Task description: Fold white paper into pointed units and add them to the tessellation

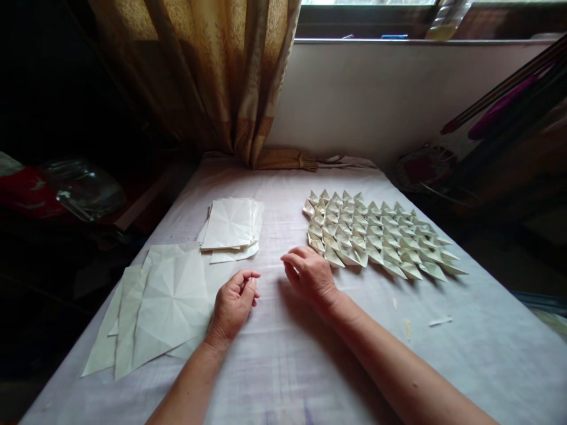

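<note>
My left hand (pixel 234 304) is loosely closed with the fingers curled in, and no object shows in it. It rests just right of a spread of large white paper sheets (pixel 170 301) with star-like crease lines. My right hand (pixel 310 273) hovers low over the cloth, its fingers bent but apart, holding nothing that I can see. Close beyond it stand rows of small folded paper boats (pixel 381 233), packed side by side; the hand is nearest their front left corner. A stack of smaller creased paper squares (pixel 228 223) lies ahead of my left hand.
A pale cloth (pixel 283 378) covers the table. Small paper scraps (pixel 440 321) lie to the right, in front of the boats. A gold curtain (pixel 212 77) hangs down to the far edge, beside a white wall (pixel 354 94). Dark clutter, including a clear plastic container (pixel 86 186), stands at the left.
</note>
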Motion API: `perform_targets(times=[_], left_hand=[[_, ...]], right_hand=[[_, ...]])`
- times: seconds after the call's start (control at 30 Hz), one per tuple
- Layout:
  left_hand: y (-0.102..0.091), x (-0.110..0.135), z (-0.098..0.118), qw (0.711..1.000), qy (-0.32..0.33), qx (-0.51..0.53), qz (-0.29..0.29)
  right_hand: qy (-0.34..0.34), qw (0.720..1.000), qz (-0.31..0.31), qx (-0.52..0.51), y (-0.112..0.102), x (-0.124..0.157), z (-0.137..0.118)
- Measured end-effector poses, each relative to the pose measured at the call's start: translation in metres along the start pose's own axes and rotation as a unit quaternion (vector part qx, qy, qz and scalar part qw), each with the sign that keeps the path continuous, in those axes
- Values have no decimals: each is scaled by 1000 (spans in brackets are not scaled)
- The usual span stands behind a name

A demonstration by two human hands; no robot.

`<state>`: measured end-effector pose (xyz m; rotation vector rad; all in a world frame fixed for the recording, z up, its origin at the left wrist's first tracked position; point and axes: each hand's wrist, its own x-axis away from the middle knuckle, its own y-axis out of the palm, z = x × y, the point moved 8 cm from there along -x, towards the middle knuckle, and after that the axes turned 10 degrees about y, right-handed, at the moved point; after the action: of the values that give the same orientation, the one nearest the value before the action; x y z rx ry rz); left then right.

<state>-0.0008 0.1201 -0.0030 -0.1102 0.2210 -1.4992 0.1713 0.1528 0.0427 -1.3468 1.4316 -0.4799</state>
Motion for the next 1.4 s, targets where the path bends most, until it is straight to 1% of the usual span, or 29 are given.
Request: perform_targets(times=[0.03,0.13,0.37,0.57,0.67,0.77,0.87,0.97,1.07,1.17,1.27,1.4], left_hand=[[0,0,0,1000,2,0,2],[0,0,-1,1000,7,-2,3],[1,-1,3,999,34,-26,8],[0,-1,9,989,103,-105,18],[-7,-4,18,971,154,-179,35],[-21,-16,31,939,205,-267,66],[-34,-36,41,902,248,-345,77],[-39,-61,44,871,273,-405,62],[-35,-79,41,847,285,-447,26],[-29,-87,36,832,284,-477,-3],[-25,-90,32,824,272,-496,-19],[-22,-94,30,824,251,-506,-38]], right_hand=[[5,1000,-28,0,8,5,-2],[9,999,-43,1,18,12,-3],[16,999,-45,5,19,12,-1],[21,999,-38,7,19,15,-1],[19,999,-35,1,18,17,-1],[19,999,-33,-6,18,19,0],[22,999,-32,-14,18,20,0],[23,999,-32,-22,18,20,1],[25,999,-32,-32,18,19,2],[29,998,-34,-46,19,19,4],[33,997,-38,-59,19,18,6],[40,996,-41,-70,19,18,8]])
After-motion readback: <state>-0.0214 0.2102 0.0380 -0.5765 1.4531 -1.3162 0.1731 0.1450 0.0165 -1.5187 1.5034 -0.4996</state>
